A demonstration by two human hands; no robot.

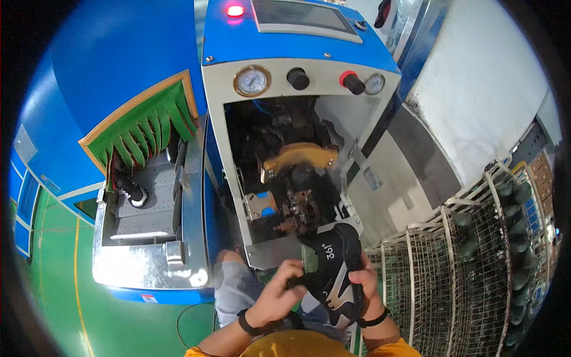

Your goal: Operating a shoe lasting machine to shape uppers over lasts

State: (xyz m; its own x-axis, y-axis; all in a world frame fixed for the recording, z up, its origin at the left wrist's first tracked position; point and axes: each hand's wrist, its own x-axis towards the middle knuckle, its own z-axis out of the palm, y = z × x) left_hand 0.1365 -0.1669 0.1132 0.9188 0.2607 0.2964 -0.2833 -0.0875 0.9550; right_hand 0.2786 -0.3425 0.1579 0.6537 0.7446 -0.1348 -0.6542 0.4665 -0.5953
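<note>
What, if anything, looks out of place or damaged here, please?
Mainly the green flaps on the left: they hang curled and uneven instead of straight. The held shoe shows no obvious damage, and I see no spill.

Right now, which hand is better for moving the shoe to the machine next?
Probably the right hand: it wraps the side of the shoe, with a thumb on it. The left hand is by the other side, its grip unclear.

Shoe [340,275], one. Upper black, with pale side panels and a white printed mark; green form [310,258] at the opening. Held raised, lengthwise, opening leftward, in right-hand fingers [360,277]. Right edge dark, possibly the sole.
</note>
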